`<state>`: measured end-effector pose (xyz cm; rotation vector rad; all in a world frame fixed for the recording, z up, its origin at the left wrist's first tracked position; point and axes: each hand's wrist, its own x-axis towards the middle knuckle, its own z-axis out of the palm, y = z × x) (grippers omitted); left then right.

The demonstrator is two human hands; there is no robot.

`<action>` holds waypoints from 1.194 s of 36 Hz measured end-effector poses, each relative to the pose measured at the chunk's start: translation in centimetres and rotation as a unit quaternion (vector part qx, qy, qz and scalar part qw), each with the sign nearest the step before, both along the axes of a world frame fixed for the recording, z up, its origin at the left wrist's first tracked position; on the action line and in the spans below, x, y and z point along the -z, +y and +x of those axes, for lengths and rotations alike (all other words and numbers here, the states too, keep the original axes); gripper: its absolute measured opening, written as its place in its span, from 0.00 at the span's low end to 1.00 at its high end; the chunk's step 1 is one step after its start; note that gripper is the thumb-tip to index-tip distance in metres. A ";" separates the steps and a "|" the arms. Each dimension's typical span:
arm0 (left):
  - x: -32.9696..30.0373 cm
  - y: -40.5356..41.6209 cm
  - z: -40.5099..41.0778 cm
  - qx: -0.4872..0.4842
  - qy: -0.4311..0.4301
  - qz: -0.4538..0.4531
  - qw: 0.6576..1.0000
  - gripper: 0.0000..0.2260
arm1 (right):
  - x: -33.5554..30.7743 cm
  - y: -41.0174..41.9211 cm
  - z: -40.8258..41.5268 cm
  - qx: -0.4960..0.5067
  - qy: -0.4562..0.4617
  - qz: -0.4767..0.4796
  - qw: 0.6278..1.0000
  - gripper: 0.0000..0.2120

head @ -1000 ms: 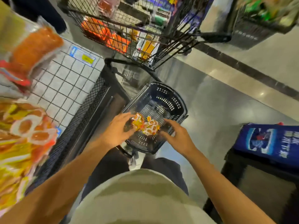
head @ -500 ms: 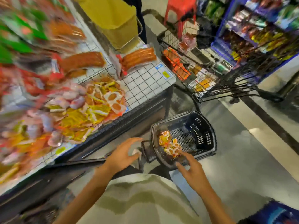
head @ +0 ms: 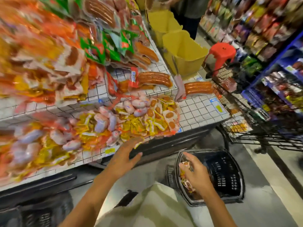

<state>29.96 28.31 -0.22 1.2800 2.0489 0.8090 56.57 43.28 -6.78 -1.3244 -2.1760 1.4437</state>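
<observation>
Head view, with heavy motion blur across the left half. Our left hand point(head: 124, 158) is at centre frame, fingers straight and spread wide, holding nothing. Its tips are just short of the front edge of the snack packet pile point(head: 147, 123) on the lower wire shelf point(head: 200, 110), which we read as a reach for a grab. Our right hand point(head: 198, 176) is lower right, over the near-left corner of the black shopping basket point(head: 229, 174), fingers loosely bent, forefinger up. The orange-and-white packets in the basket point(head: 186, 184) sit right against its palm side; we can't tell if it pinches them or only hovers over them. The basket sits low, just beside the shelf front, probably so packets travel a short way from shelf to basket. Sausage packs point(head: 155, 78) lie on the upper tier, apart from our reach. Yellow bins point(head: 185, 51), a red stool point(head: 222, 50) and a wire trolley point(head: 262, 133) are upper right, well apart from both hands.
</observation>
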 end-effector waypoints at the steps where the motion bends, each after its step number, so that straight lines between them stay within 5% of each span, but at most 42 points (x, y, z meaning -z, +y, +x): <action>1: 0.0 -1.0 -1.3 -0.013 0.008 0.007 1.000 0.21 | 0.1 -0.6 -1.3 0.002 0.001 -0.007 1.000 0.22; 14: 0.5 -9.6 -11.6 -0.044 0.029 0.013 0.999 0.21 | -1.2 -5.9 -11.0 -0.032 -0.020 -0.013 0.999 0.23; 26: 1.5 -8.6 -12.6 -0.142 0.073 0.032 0.987 0.24 | -3.6 0.4 -17.8 -0.093 0.055 0.051 0.993 0.19; 34: 3.9 -6.6 -11.0 -0.228 0.184 -0.032 0.956 0.21 | -4.6 6.9 -26.2 -0.178 0.084 0.143 0.970 0.19; 43: 5.2 -5.5 -10.5 -0.328 0.258 0.023 0.908 0.07 | -4.1 9.6 -32.4 -0.244 0.026 0.242 0.939 0.20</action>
